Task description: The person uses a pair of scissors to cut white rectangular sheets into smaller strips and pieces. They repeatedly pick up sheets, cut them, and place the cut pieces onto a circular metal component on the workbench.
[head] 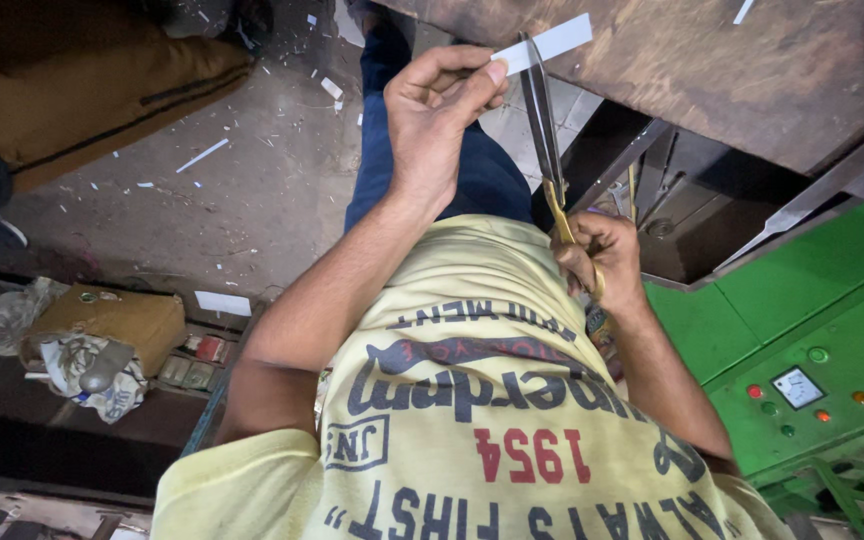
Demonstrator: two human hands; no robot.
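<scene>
Head view: seen upside down.
Left hand (442, 120): pinches a white paper strip (547, 43) before the wooden surface (752, 70).
Right hand (597, 262): closed through the yellow handles of the scissors (544, 130).
Blades: nearly closed at the strip.
Progress: strip uncut; offcuts litter the floor (252, 190).

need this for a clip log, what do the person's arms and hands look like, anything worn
Both arms are bare below short pale yellow T-shirt sleeves. The left hand and right hand wear no gloves; no watch or bracelet shows on either wrist.
</scene>
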